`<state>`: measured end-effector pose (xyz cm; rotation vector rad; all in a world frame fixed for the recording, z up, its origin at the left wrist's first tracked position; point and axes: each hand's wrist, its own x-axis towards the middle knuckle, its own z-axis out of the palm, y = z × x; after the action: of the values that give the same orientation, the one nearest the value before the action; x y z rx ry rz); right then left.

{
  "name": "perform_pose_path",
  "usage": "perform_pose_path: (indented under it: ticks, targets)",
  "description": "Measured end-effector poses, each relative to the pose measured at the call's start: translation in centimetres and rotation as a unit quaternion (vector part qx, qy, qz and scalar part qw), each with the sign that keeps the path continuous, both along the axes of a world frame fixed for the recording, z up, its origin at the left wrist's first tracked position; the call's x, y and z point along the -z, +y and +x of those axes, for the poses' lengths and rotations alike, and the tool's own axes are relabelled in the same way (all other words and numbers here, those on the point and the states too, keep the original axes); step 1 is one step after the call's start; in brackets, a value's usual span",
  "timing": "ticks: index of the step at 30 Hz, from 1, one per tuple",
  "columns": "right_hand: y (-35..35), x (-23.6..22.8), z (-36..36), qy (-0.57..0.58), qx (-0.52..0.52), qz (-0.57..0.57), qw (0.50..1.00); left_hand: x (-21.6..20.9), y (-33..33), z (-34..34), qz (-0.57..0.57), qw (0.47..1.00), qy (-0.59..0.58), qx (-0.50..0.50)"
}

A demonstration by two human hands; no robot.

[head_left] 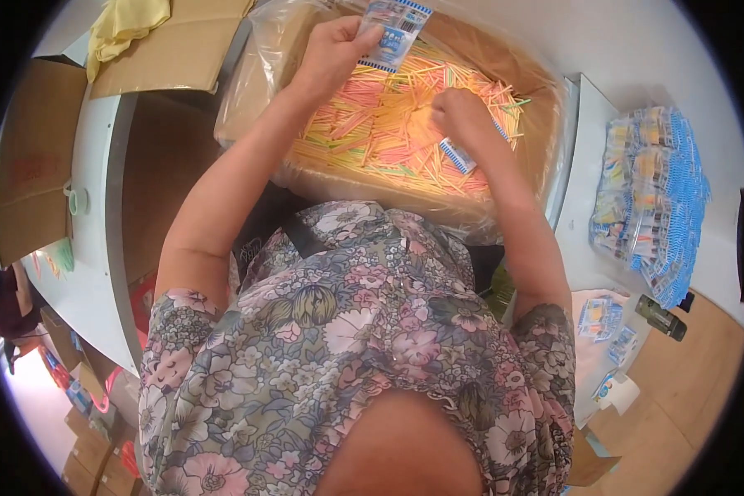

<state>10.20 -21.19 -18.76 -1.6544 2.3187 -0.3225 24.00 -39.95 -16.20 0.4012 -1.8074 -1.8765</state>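
Note:
My left hand (332, 56) pinches a small blue-and-white plastic packet (393, 35) with striped ends, held up at the far side of a cardboard box (339, 180) lined with clear plastic. Thin pink, yellow, orange and green sticks (364, 124) fill the box. Over their right half is my right hand (465, 117), its fingers curled inward. What those fingers hold, if anything, is hidden. A yellow-orange patch shows just left of them. Under my right wrist lies part of another packet (457, 155) with a blue striped edge.
On the white surface at the right stands a large stack of filled packets (649, 194). Nearer are a dark green bottle-like object (660, 317) and loose packets (601, 317). At the left are cardboard (169, 54), a yellow cloth (124, 26) and a roll of tape (78, 201).

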Motion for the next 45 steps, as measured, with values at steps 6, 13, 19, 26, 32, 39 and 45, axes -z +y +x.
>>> perform_pose_path:
  ticks: [6,13,19,26,32,39,45]
  targets:
    - [0.3,0.0,0.4,-0.009,0.009,0.010,1.000,2.2,0.6,-0.4,0.116,0.992,0.028,-0.050]
    - [-1.0,-3.9,1.2,-0.388,0.095,-0.149,0.904,1.2,2.4,-0.2,0.098,0.990,-0.032,0.102]
    - [0.1,-6.0,1.6,-0.387,0.136,-0.168,0.896,0.6,2.8,-0.2,0.115,0.973,-0.085,0.179]
    - [5.8,-4.9,-1.9,-0.260,0.247,-0.024,0.933,1.0,1.6,-0.4,0.060,0.995,-0.035,0.075]
    - [7.6,-5.1,0.1,0.061,0.156,0.051,0.984,1.5,-0.6,0.3,0.116,0.989,0.043,-0.074]
    - [-2.2,-2.3,-0.7,0.037,-0.008,-0.087,0.996,-0.4,0.2,0.5,0.136,0.972,0.087,-0.173]
    - [-9.5,1.5,0.5,0.027,-0.062,-0.150,0.986,-1.4,0.4,0.5,0.134,0.946,0.173,-0.239]
